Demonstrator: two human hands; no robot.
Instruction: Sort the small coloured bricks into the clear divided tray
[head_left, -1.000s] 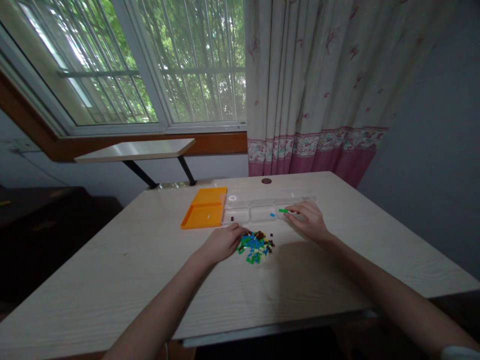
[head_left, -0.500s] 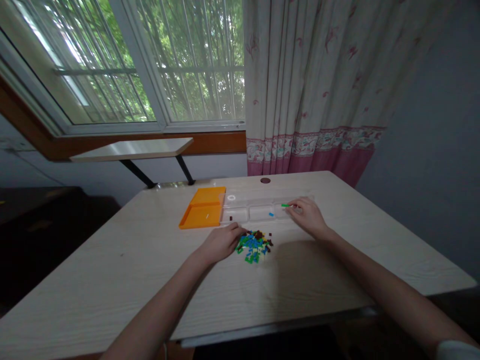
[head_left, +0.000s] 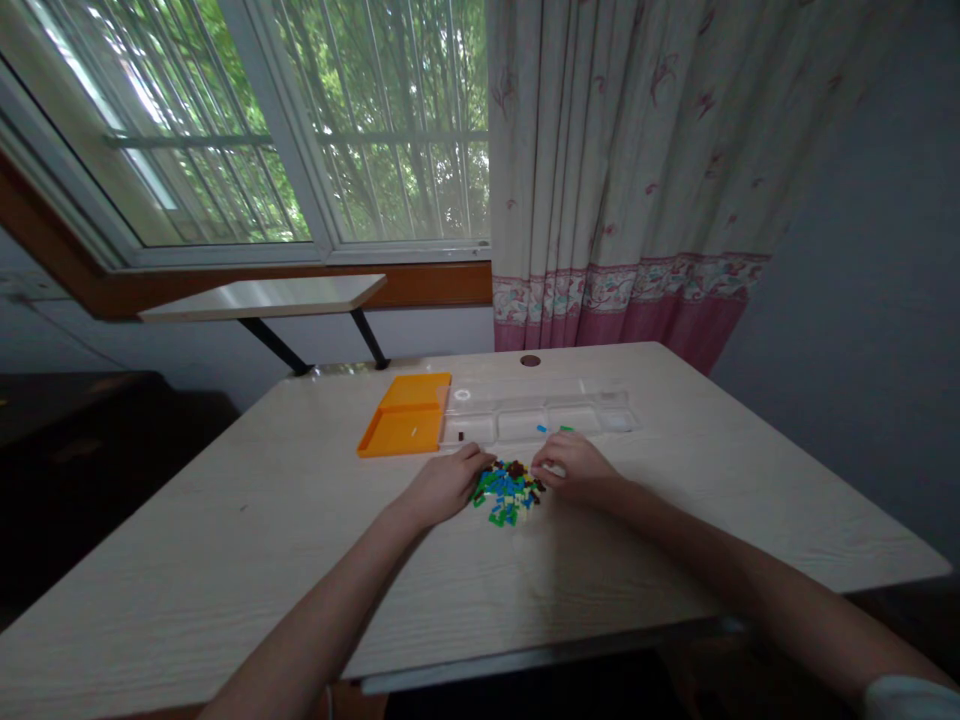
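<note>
A small pile of plastic building bricks (head_left: 507,490) in blue, green, brown, yellow and cream lies on the table. My left hand (head_left: 448,483) rests at the pile's left edge, fingers stretched toward it and touching the bricks. At the right edge, my right hand (head_left: 574,466) reaches down with thumb and forefinger curled to a pinch; what is between the tips is hidden. Behind the pile lies a clear compartment tray (head_left: 521,424). In it are a brown brick (head_left: 460,436) at the left, a blue brick (head_left: 541,429) and a green brick (head_left: 567,429).
An orange open case (head_left: 405,413) adjoins the tray on the left, with a small pale piece in it. A raised shelf (head_left: 277,295) stands at the table's back left. Behind are a barred window and a curtain (head_left: 600,200). The table's front edge is near me.
My right hand has moved from the tray back to the pile's right edge. The green brick it held now lies in the tray. My left hand has barely moved.
</note>
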